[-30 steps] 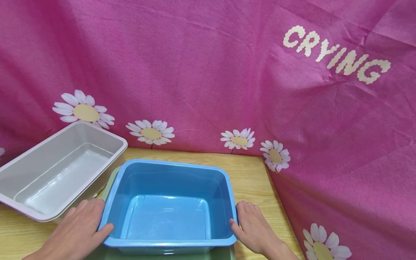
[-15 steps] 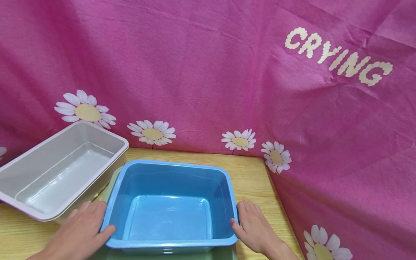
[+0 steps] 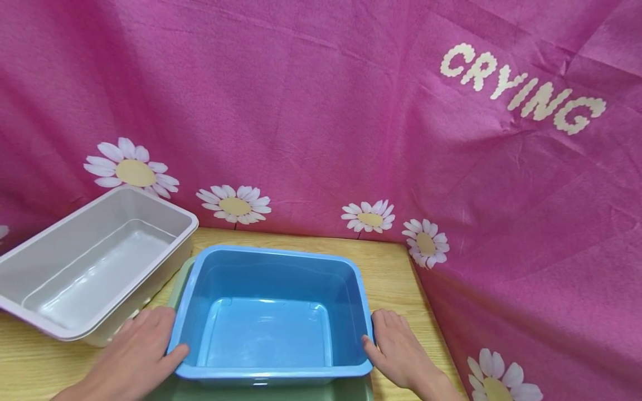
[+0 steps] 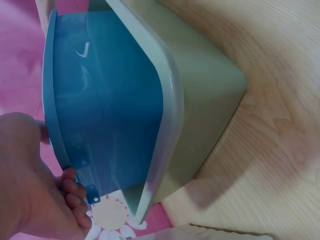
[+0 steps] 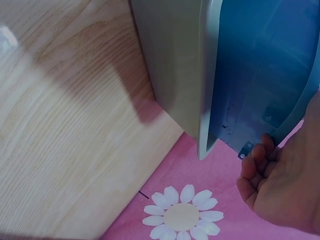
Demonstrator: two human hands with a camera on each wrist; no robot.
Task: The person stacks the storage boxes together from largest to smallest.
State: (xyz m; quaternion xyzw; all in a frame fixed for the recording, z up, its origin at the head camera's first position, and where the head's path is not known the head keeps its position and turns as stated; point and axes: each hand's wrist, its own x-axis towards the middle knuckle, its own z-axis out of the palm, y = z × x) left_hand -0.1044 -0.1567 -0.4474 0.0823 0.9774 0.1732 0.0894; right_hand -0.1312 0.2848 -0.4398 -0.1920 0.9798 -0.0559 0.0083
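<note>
A blue plastic basin sits partly inside a green basin, its upper walls standing above the green rim. My left hand grips the blue rim at the left side, thumb over the top and fingers curled beneath. On the opposite side my right hand holds the rim the same way. Both wrist views show the curled fingers under the blue edge, near small tabs with holes. In the head view the blue basin hides most of the green one.
A grey-white basin stands on the wooden table at the left, close to my left hand. Behind and to the right hangs a pink cloth printed with daisies and lettering.
Both hands and the blue basin have shifted slightly to the right. The green basin's left edge appears a little further right too. The grey-white basin stays put.
</note>
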